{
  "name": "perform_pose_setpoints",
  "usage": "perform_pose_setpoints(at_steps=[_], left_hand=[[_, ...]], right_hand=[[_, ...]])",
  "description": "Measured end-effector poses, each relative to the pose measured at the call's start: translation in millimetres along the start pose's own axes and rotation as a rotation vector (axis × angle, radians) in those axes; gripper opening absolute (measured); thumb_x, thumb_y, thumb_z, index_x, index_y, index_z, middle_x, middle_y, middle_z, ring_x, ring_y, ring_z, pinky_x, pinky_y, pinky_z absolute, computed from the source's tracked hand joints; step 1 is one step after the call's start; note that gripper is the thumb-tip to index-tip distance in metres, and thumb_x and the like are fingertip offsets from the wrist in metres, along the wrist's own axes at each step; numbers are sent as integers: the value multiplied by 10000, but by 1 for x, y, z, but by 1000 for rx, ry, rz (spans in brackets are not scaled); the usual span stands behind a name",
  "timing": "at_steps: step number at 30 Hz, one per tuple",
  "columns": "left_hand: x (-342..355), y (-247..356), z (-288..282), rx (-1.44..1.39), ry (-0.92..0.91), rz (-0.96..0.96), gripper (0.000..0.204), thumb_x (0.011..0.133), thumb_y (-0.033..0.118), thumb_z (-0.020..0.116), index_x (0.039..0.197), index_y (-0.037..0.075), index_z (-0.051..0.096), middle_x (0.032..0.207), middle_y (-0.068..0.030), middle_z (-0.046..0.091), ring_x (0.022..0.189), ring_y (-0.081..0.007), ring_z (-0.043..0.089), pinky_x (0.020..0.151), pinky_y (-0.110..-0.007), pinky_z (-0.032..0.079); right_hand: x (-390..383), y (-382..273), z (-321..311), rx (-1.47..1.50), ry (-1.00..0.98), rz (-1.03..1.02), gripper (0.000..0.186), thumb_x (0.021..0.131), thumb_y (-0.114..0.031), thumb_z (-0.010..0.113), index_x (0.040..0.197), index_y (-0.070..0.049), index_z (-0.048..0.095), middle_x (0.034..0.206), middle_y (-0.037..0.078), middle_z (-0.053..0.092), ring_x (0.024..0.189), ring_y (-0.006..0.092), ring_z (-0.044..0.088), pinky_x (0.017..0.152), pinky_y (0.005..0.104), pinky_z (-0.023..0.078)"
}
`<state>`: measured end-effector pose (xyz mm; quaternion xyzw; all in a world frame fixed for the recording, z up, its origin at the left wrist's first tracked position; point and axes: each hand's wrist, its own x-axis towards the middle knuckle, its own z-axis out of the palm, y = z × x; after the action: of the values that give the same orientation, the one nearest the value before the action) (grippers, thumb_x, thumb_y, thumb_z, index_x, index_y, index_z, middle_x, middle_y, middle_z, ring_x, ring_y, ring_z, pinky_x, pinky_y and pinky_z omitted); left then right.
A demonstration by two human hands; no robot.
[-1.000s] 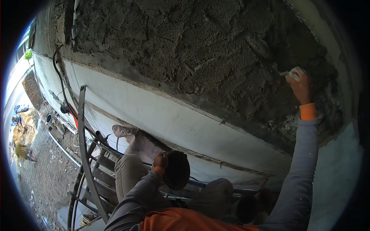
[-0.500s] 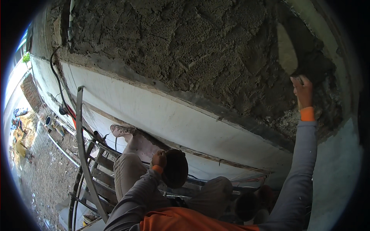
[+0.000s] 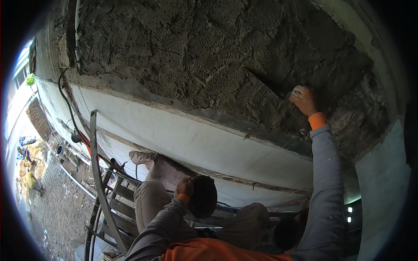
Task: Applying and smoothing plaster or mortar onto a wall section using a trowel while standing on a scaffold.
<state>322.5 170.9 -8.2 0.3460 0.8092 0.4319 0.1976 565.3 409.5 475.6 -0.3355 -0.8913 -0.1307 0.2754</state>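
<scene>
My right hand (image 3: 304, 101) is closed round the handle of a trowel (image 3: 264, 83). The thin blade points up and left, edge-on against rough, wet grey mortar (image 3: 174, 48) that covers the upper wall. Low in front of my body, my left hand (image 3: 185, 187) grips the rim of a dark round bucket (image 3: 203, 198) at its left side. What lies inside the bucket is too dark to make out. A smoother, darker mortar patch (image 3: 324, 37) shows above my right hand.
Below the mortar runs a white wall band (image 3: 196, 128). Wooden scaffold slats (image 3: 122, 206) and a long curved bar (image 3: 98, 174) stand at lower left. A black cable (image 3: 63, 89) hangs on the wall. Far below, people (image 3: 30, 174) are on the littered ground (image 3: 65, 213).
My right hand has moved left and slightly down with the trowel, whose blade has turned from its flat face to edge-on. My left hand and the bucket have shifted slightly right and down in view.
</scene>
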Motion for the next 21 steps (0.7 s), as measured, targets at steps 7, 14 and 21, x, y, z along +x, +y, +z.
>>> perform_pose_setpoints(at_steps=[7,14,21], left_hand=[[-4,6,-10,20,31,124,251,844,222,427,860,37,596,798,-223,607,756,-413,575,692,-488,449],[2,3,-13,75,7,132,196,834,133,422,828,29,588,840,-209,595,713,-389,585,668,-466,470],[5,-5,-12,73,37,188,222,840,161,413,815,30,590,824,-207,598,745,-404,574,683,-484,457]], right_hand=[[-9,35,-41,-116,51,175,234,648,-204,664,795,-44,577,795,154,589,756,337,565,645,386,440],[-7,39,-88,-211,158,241,291,664,-217,658,880,-33,590,874,164,600,813,341,572,684,378,449],[-11,24,-137,-339,435,242,281,692,-235,662,908,-68,596,802,108,613,718,261,588,660,330,456]])
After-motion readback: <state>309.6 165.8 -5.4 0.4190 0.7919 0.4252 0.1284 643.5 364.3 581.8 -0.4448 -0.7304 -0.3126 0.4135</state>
